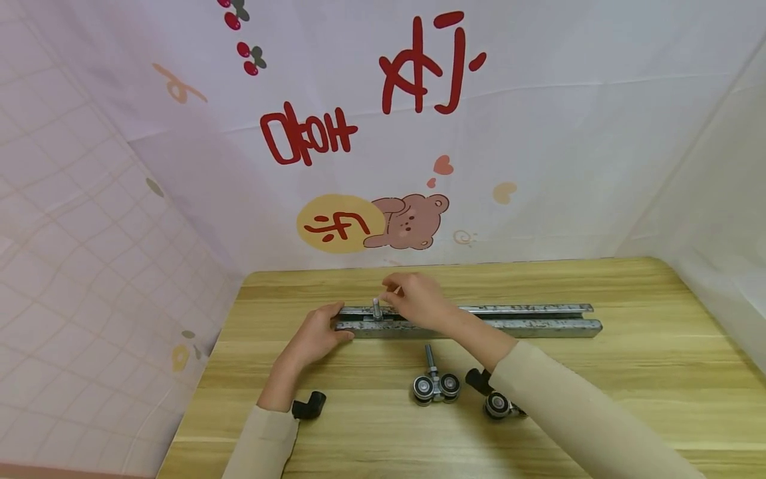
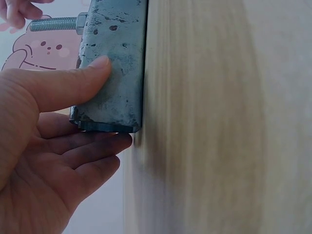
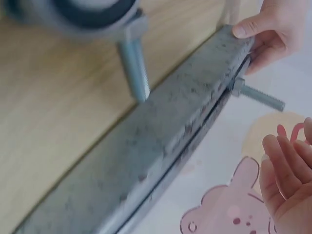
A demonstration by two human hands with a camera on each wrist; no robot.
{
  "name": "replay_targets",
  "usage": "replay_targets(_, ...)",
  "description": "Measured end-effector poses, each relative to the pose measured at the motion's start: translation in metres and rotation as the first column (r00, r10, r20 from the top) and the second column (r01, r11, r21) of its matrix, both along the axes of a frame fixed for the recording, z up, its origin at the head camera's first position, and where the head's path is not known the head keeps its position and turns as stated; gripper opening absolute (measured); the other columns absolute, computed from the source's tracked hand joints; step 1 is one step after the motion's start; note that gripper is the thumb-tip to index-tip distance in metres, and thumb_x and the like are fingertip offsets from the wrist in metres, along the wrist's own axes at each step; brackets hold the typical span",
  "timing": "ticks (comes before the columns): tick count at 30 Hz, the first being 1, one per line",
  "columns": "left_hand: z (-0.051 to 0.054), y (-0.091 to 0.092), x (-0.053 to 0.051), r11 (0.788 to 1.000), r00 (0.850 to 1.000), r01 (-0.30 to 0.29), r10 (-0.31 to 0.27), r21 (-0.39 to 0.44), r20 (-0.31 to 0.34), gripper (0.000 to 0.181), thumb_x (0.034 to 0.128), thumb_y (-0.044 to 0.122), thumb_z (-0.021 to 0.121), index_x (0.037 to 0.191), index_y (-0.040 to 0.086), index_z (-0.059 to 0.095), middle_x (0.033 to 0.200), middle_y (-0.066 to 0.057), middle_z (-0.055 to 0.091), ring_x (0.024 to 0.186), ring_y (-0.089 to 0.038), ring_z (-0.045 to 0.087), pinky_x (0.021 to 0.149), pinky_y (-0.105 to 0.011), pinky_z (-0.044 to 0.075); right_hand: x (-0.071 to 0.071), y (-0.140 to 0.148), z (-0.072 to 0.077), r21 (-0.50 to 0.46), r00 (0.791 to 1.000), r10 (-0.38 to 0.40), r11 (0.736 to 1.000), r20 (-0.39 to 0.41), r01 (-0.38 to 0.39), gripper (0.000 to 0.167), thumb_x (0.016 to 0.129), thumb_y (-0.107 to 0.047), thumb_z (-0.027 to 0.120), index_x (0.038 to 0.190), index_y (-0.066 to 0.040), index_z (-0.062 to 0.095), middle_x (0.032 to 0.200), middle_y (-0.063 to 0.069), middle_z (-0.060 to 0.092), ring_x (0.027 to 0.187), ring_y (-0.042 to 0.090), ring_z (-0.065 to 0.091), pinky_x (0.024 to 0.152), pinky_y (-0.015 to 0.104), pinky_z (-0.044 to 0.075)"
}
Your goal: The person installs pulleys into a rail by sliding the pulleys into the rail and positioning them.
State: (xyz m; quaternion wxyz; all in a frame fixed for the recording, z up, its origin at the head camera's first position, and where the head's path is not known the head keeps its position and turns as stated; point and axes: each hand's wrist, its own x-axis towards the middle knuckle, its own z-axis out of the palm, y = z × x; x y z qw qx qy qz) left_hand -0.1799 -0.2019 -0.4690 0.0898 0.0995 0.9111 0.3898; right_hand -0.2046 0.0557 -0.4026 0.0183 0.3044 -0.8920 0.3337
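A long slotted metal rail (image 1: 541, 328) with worn, spotted sides lies across the wooden table. My left hand (image 1: 314, 336) grips its left end; in the left wrist view the thumb (image 2: 87, 80) presses one side face and the other fingers are around the end. A threaded bolt (image 1: 376, 309) with a nut at its base stands up out of the slot, close to that end. Beside the bolt is my right hand (image 1: 421, 303), its fingers loosely bent. The right wrist view shows these fingers (image 3: 280, 170) apart from the bolt, holding nothing.
A roller trolley (image 1: 435, 387) with a bolt lies in front of the rail. Another trolley (image 1: 498, 404) and a black elbow piece (image 1: 477, 382) are partly behind my right sleeve. One more black elbow (image 1: 309, 405) lies by my left wrist. A printed cloth (image 1: 556, 219) hangs behind the table.
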Motion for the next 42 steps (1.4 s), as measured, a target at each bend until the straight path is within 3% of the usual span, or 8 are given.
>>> replay_targets(8,-0.001,-0.001,0.003,1.000,1.000,-0.015,0.014,0.009,0.020,0.077,0.0948,0.010,0.080,0.158,-0.007,0.039,0.159,-0.026,0.044,0.144,-0.041,0.045,0.112,-0.054,0.046,0.009,0.024,0.008,0.041,0.999,0.008,0.999,-0.034,-0.006,0.029,0.103,-0.018,0.071,0.124,0.001,0.073,0.118,0.015,0.075,0.088,0.019,0.073,0.074,0.034,0.061)
replay_targets(13,-0.002,-0.001,0.003,1.000,1.000,-0.018,0.018,0.001,0.018,0.077,0.0944,0.010,0.080,0.158,-0.007,0.039,0.159,-0.026,0.044,0.146,-0.041,0.043,0.113,-0.055,0.044,0.017,0.037,0.009,0.089,0.994,0.016,0.996,-0.112,-0.006,0.030,0.101,-0.022,0.074,0.123,-0.002,0.074,0.118,0.012,0.075,0.090,0.019,0.073,0.075,0.036,0.060)
replay_targets(22,-0.002,0.004,0.002,1.000,1.000,-0.017,0.018,-0.010,0.021,0.078,0.0940,0.012,0.081,0.157,-0.007,0.040,0.159,-0.026,0.044,0.146,-0.040,0.043,0.114,-0.054,0.044,0.037,0.068,0.001,0.144,0.956,0.056,0.990,-0.287,-0.015,0.043,0.097,-0.035,0.078,0.125,-0.004,0.074,0.125,0.012,0.072,0.115,0.030,0.070,0.094,0.049,0.059)
replay_targets(26,-0.002,0.005,0.003,1.000,1.000,-0.018,0.018,-0.012,0.018,0.077,0.0938,0.012,0.081,0.157,-0.008,0.040,0.158,-0.026,0.044,0.146,-0.040,0.044,0.114,-0.053,0.044,0.045,0.081,-0.004,0.156,0.934,0.071,0.988,-0.349,-0.017,0.048,0.093,-0.036,0.081,0.126,-0.002,0.073,0.131,0.015,0.070,0.117,0.034,0.069,0.096,0.052,0.057)
replay_targets(36,-0.001,0.003,0.004,1.000,1.000,-0.016,0.016,-0.011,0.009,0.078,0.0934,0.011,0.082,0.157,-0.007,0.041,0.158,-0.026,0.045,0.145,-0.040,0.045,0.113,-0.053,0.045,0.063,0.108,-0.012,0.212,0.908,0.114,0.977,-0.402,-0.029,0.060,0.089,-0.037,0.084,0.135,-0.003,0.068,0.147,0.019,0.057,0.116,0.031,0.066,0.095,0.057,0.056)
replay_targets(42,0.000,0.002,0.002,1.000,1.000,-0.017,0.017,-0.017,0.006,0.078,0.0932,0.012,0.082,0.157,-0.007,0.041,0.158,-0.025,0.045,0.147,-0.039,0.043,0.115,-0.053,0.043,0.071,0.124,-0.019,0.322,0.900,0.161,0.947,-0.404,-0.025,0.079,0.089,-0.048,0.081,0.150,-0.005,0.057,0.156,0.021,0.048,0.128,0.039,0.061,0.100,0.060,0.053)
